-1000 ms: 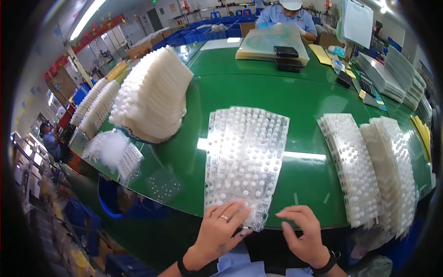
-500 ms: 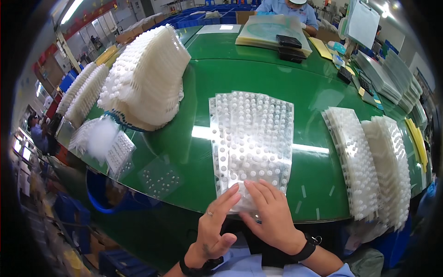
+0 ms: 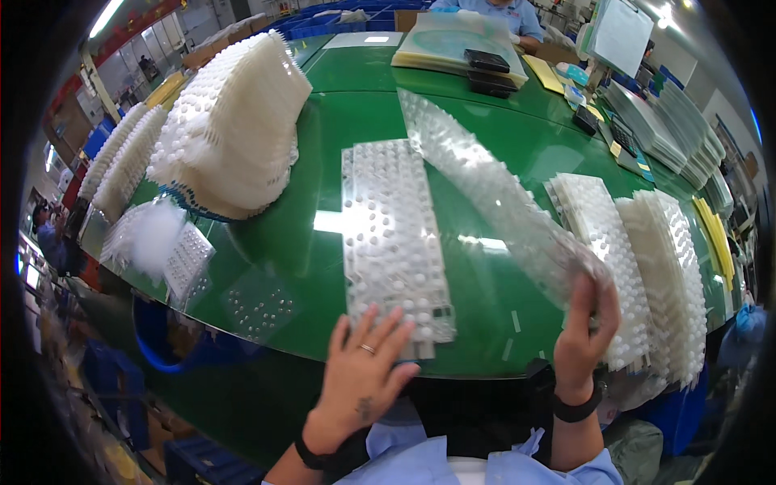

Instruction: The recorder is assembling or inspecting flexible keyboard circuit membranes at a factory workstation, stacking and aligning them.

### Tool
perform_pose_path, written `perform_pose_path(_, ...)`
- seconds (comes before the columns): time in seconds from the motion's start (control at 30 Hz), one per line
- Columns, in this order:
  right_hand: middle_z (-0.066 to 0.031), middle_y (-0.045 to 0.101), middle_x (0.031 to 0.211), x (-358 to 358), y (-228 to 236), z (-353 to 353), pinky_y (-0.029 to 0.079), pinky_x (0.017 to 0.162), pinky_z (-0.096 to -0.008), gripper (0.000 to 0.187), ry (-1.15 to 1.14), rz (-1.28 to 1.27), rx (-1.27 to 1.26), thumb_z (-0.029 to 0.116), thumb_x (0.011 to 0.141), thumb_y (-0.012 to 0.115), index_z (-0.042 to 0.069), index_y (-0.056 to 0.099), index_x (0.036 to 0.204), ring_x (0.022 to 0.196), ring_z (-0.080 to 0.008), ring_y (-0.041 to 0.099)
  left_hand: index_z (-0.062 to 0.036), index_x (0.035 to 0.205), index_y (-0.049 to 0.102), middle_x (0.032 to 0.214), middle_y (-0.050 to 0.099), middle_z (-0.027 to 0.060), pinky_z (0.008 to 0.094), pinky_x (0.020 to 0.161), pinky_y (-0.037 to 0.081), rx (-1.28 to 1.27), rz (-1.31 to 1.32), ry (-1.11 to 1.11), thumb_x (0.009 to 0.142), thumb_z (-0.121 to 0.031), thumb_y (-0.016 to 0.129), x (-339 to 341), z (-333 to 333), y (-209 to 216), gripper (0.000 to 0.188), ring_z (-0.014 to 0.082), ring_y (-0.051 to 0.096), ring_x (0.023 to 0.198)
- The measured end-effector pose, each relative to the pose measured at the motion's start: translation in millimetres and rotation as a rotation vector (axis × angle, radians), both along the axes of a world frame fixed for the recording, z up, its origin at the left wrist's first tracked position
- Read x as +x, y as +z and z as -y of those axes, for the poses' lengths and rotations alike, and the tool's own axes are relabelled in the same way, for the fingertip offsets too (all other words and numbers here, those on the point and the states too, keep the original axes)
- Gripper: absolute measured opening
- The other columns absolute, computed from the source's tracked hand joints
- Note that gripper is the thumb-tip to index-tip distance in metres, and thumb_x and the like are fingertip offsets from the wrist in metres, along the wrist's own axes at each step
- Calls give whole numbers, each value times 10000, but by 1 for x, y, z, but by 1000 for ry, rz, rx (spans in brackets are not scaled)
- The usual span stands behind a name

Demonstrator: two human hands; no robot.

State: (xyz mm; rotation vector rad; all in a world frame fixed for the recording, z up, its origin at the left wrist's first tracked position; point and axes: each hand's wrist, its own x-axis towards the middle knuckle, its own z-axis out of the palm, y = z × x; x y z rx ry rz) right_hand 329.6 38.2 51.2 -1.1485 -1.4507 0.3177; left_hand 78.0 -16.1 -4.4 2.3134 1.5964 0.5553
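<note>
A few clear sheets dotted with round white pads [image 3: 392, 218] lie on the green table in front of me. My left hand [image 3: 360, 376] rests over their near end, fingers spread and nothing gripped. In my right hand [image 3: 586, 331], at the right, the near end of a long clear plastic sheet [image 3: 493, 190] is pinched between thumb and fingers. That sheet is lifted and slants away to the far left, its far end near the top of the lying sheets. Glare blurs its surface.
A tall curved stack of dotted sheets [image 3: 234, 121] stands at the left, and further stacks [image 3: 606, 267] line the right. Loose small sheets [image 3: 190, 259] lie near the left edge. A co-worker [image 3: 501, 16] sits across the table behind a pile of flat sheets [image 3: 453, 48].
My right hand has moved right, drawing one sheet off the fanned-out group. My left hand has shifted slightly left and flattened over the sheets left on the table.
</note>
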Motion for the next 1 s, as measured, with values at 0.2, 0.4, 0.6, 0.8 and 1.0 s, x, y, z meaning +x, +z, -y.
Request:
perform_pose_path(0.2,-141,657,1178,-6,-13,23,489,906,-403,417,391,552,-151,-50,760,626,49,649,1164,1078,-339,625,-106,1156,638,1320,595,82,540,1120,233,30,86,146,930,-279,593,-34,-15,9,288,325,469,1315)
perform_pose_path(0.4,-120,625,1237,-22,-53,33,420,1003,-401,360,515,406,-322,15,857,636,64,631,1214,1184,-312,557,-65,1105,642,1292,609,114,511,1121,244,118,84,218,899,-221,635,-30,-14,6,258,342,479,1304)
perform_pose_path(0.6,-202,633,1218,1,-38,24,457,1002,-382,234,46,-445,-73,38,990,483,-54,616,1159,1162,-294,596,-38,1106,643,1266,617,159,479,1084,333,205,199,130,829,-145,692,-7,2,13,301,374,514,1264)
perform_pose_path(0.8,-155,675,1148,26,-23,29,420,1028,-464,345,153,556,-57,-67,800,567,31,684,1110,1196,-406,563,-102,1373,516,1439,498,80,467,1106,321,-1,113,-243,820,-329,720,41,23,-2,631,301,430,1355)
perform_pose_path(1.0,-154,570,1330,34,-55,55,315,1094,-520,398,293,775,-383,26,788,647,87,668,1181,1329,-404,426,-122,1247,627,1391,553,32,470,1103,323,9,113,-224,810,-355,737,5,21,5,508,267,480,1321)
